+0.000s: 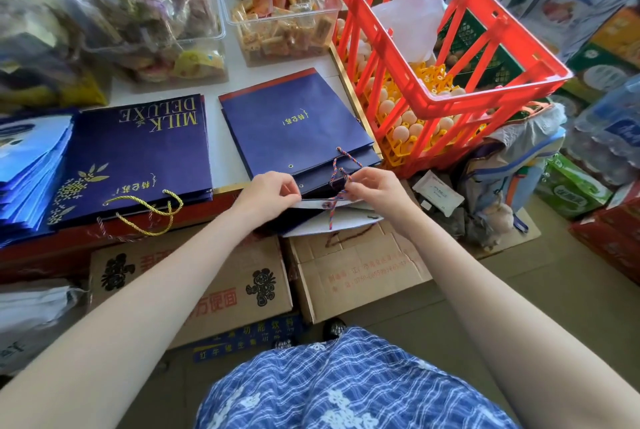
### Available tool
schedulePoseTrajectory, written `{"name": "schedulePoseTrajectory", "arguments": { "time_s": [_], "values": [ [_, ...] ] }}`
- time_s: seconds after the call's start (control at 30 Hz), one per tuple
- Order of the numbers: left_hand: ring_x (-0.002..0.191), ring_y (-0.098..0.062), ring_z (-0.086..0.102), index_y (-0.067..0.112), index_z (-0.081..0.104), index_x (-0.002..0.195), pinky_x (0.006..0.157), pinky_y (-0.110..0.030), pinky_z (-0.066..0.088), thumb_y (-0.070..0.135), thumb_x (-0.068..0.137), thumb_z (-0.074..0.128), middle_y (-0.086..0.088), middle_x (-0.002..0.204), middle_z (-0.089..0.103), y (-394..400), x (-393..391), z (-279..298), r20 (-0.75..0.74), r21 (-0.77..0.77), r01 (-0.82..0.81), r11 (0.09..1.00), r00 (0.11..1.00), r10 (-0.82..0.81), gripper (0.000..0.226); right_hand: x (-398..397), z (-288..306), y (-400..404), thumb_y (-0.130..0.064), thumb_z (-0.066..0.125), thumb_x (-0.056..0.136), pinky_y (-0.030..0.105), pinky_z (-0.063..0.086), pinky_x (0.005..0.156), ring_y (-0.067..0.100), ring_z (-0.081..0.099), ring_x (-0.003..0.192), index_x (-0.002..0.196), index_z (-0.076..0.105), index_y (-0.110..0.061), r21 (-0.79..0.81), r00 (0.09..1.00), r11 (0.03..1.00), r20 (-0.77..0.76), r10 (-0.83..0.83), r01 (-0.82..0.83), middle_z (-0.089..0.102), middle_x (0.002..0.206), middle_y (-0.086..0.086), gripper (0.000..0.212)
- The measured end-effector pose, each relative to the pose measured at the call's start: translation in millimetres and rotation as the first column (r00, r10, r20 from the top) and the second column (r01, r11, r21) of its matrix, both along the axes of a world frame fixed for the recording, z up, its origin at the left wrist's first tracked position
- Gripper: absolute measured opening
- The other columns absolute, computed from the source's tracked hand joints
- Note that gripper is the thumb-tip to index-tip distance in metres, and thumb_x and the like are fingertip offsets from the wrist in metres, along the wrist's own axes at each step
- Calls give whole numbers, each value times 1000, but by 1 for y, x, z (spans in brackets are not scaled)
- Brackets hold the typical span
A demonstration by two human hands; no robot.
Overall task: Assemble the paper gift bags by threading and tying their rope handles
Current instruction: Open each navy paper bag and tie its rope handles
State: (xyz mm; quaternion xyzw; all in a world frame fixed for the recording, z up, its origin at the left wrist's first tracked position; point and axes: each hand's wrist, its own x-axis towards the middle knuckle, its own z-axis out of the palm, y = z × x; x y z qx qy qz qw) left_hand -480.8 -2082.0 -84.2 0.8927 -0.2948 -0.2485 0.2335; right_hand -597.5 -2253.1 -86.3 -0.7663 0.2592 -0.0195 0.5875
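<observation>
Navy paper gift bag, flat, matte, gold print, lies on the white table with its mouth hanging over the near edge; white inner lining shows at the opened lip. Two metal eyelets sit along the top band. Red-white-blue twisted rope handle loops up from the lip and passes down through a hole in the near flap, its tail hanging over the lining. Left hand pinches the lip's edge, fingers curled. Right hand pinches the rope just above the flap, fingertips pressed together. Second stack of navy bags, printed MILK DELUXE, lies just left, near the same edge, with a gold twisted rope handle draped over the front. Glossy blue bags fan out at far left. Clear plastic snack bins crowd the far side. Red slatted crate of eggs stands tight beside the right edge. Cardboard boxes sit below the near edge.
</observation>
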Motion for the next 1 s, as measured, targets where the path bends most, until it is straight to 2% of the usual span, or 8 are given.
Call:
{"name": "schedulePoseTrajectory", "arguments": {
  "time_s": [0.1, 0.23, 0.33, 0.7, 0.8, 0.87, 0.93, 1.0],
  "values": [
    [90, -28, 58, 14, 60, 92, 72, -33, 43, 20, 92, 52, -6, 93, 66, 11, 4, -5, 177, 34, -79, 996, 982, 72, 10, -3, -9, 4, -10, 61, 88, 12, 39, 60, 3, 49, 58, 89, 64, -5, -369, 994, 923, -69, 89, -108, 53, 63, -14, 6],
    [89, -26, 56, 8, 60, 97, 70, -29, 35, 18, 95, 48, -11, 96, 65, 20, 3, -5, 172, -80, -229, 970, 956, 239, 16, -6, -18, 19, -18, 57, 92, 34, 45, 69, 23, 58, 76, 95, 61, -7, -526, 987, 836, -60, 148, -157, 64, 78, 2, 12],
    [91, -24, 56, 9, 61, 96, 70, -26, 33, 19, 94, 50, -7, 95, 64, 21, 6, 2, 126, -100, -228, 968, 963, 240, 14, 1, -17, 28, -24, 48, 97, 39, 43, 68, 33, 57, 85, 101, 55, -9, -636, 981, 750, -65, 180, -180, 67, 90, 11, 17],
    [86, -12, 51, 11, 62, 95, 73, -21, 33, 18, 93, 54, -1, 91, 60, 28, 23, 34, 93, -109, -142, 984, 984, 152, 12, -3, 14, 35, -18, 38, 99, 45, 44, 73, 39, 56, 77, 106, 47, -6, -673, 974, 708, -89, 210, -215, 66, 83, 21, 17],
    [86, -16, 53, 11, 60, 92, 72, -24, 34, 17, 93, 53, -5, 93, 62, 14, 24, 30, 96, -106, -74, 992, 992, 84, 9, -10, 21, 43, -13, 41, 96, 45, 50, 73, 39, 62, 77, 100, 46, -7, -591, 966, 766, -113, 232, -253, 66, 82, 22, 8],
    [89, -24, 56, 6, 60, 95, 74, -30, 39, 15, 93, 52, -9, 95, 64, 4, 22, 19, 103, -91, -72, 993, 991, 81, 12, -9, 20, 48, -11, 41, 97, 43, 54, 72, 34, 68, 71, 96, 44, -9, -435, 985, 883, -78, 155, -174, 67, 83, 20, 4],
    [93, -31, 56, 4, 59, 97, 79, -35, 41, 13, 93, 51, -14, 98, 62, 2, 16, 13, 175, -119, -121, 986, 974, 141, 13, -4, 17, 50, -12, 39, 97, 41, 55, 71, 25, 69, 61, 93, 44, -9, -335, 998, 940, -42, 54, -65, 68, 81, 17, 7],
    [91, -32, 55, 4, 59, 98, 78, -38, 41, 10, 89, 58, -14, 100, 58, 5, 5, 12, 407, -215, -47, 976, 904, 133, 11, 2, 16, 49, -13, 39, 97, 41, 55, 69, 21, 69, 57, 91, 43, -8, -320, 999, 947, -38, 22, -34, 67, 82, 17, 8]
  ]
}}
